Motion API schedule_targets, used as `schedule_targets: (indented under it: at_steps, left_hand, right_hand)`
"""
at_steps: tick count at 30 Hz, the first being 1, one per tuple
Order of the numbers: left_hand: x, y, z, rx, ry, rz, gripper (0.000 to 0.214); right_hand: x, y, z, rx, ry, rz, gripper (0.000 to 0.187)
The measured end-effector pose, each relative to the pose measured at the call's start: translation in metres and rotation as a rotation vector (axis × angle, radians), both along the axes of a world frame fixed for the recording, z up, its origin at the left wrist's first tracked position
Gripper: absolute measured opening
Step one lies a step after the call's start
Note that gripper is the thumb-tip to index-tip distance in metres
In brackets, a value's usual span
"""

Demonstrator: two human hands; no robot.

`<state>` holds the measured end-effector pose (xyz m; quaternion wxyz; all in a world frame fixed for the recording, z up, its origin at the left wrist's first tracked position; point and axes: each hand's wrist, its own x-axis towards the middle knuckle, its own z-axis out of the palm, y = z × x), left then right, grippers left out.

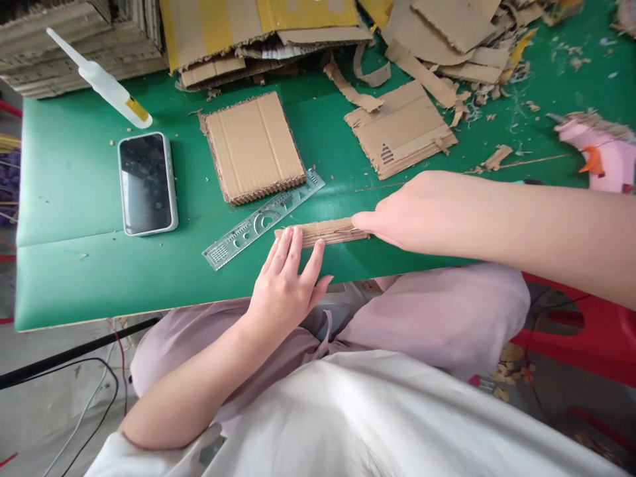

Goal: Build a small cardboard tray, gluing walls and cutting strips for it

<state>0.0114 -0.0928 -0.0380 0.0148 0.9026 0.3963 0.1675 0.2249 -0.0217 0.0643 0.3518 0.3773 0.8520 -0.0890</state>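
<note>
Green padding covers the table (74, 199) I am working over, with torn cardboard heaped along its far edge. My left hand (285, 281) lies flat, fingers extended and close together, fingertips pressing the near end of a narrow cardboard strip (322, 232) close to the table's front edge. My right hand (422, 209) reaches in from the right and pinches the strip's other end; its fingertips are partly hidden, so I cannot tell exactly how they close. Just beyond the strip lies a clear ruler (263, 220), slanted, touching a stacked cardboard block (253, 147). Further left rests a phone (147, 183), face up, and a white glue bottle (102, 81). A pink glue gun (599, 152) sits far right.
</note>
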Motion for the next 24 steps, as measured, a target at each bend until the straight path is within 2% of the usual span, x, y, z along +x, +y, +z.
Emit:
schedule_targets:
  at_steps: [7, 13, 16, 19, 24]
  left_hand:
    - [-0.001, 0.0, 0.0, 0.007, 0.015, -0.003, 0.052]
    - [0.001, 0.001, 0.002, 0.09, 0.057, -0.008, 0.049]
    - [0.002, 0.002, 0.004, 0.07, 0.059, 0.006, 0.051]
    - [0.004, 0.002, 0.008, 0.063, 0.08, 0.018, 0.056]
    - [0.008, 0.003, 0.01, 0.047, 0.087, 0.017, 0.068]
  right_hand:
    - [0.01, -0.005, 0.007, 0.044, -0.028, 0.02, 0.027]
    - [0.032, -0.01, 0.002, 0.086, -0.172, -0.02, 0.024]
    - [0.041, -0.013, -0.002, 0.129, -0.101, -0.045, 0.02]
    - [0.035, -0.014, -0.004, 0.205, 0.036, -0.053, 0.029]
    - [0.007, -0.011, -0.006, 0.139, 0.062, 0.022, 0.024]
